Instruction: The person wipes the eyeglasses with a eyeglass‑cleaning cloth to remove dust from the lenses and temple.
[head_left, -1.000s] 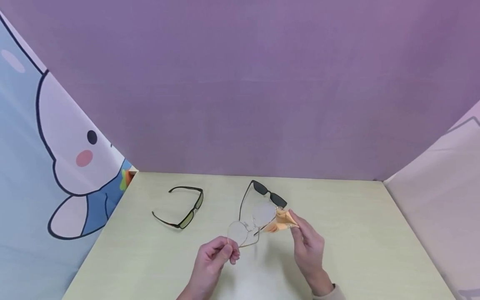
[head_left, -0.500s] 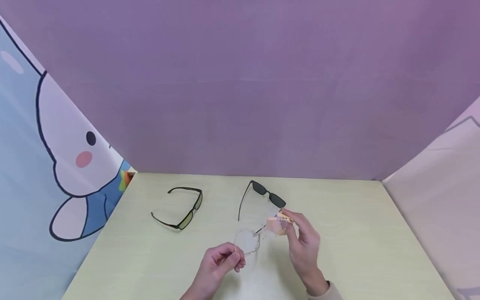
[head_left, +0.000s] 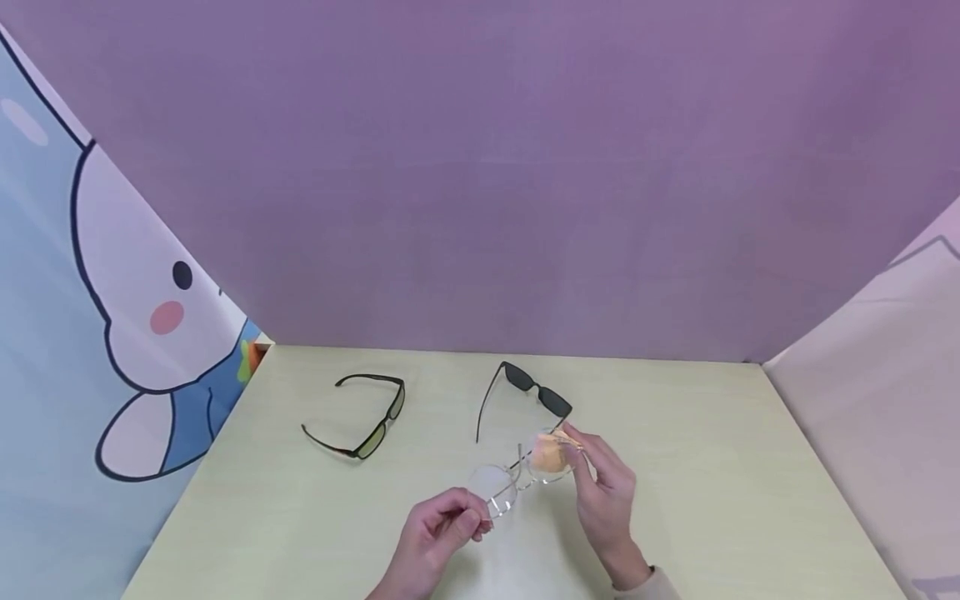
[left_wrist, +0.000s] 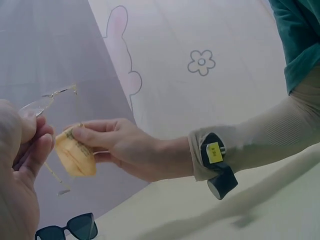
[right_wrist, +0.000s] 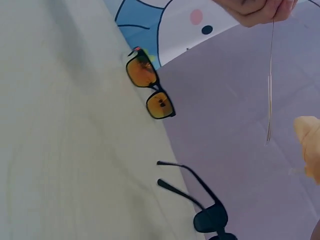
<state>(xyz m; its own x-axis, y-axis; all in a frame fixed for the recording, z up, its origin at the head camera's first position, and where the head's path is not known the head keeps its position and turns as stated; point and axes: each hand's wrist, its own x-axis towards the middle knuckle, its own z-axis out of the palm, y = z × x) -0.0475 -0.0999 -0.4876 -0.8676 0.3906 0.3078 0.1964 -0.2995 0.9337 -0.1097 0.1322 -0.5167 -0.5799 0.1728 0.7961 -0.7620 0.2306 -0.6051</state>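
Note:
Thin metal-rimmed round eyeglasses [head_left: 504, 500] are held tilted above the table. My left hand [head_left: 438, 533] pinches them between thumb and fingers by the rim of the left lens. An orange cloth [head_left: 551, 453] shows through the other lens, gripped by the fingertips of my right hand [head_left: 609, 496]. The left wrist view has this cloth [left_wrist: 75, 154] bunched in the right fingers [left_wrist: 92, 136], close to the eyeglasses; whether it presses on the lens I cannot tell. In the right wrist view the frame is seen edge-on and the right hand is mostly out of sight.
Dark-lensed sunglasses [head_left: 553, 402] lie unfolded just behind the hands on the pale table [head_left: 712, 467]. Further left lie black-framed glasses [head_left: 372, 440] with yellowish lenses. A purple cloth wall [head_left: 480, 208] stands at the back, with printed curtains on both sides.
The eyeglasses have tilted and shifted slightly right with the left hand. The right hand has moved slightly left and down, bringing the cloth from the lens's outer edge to behind the lens.

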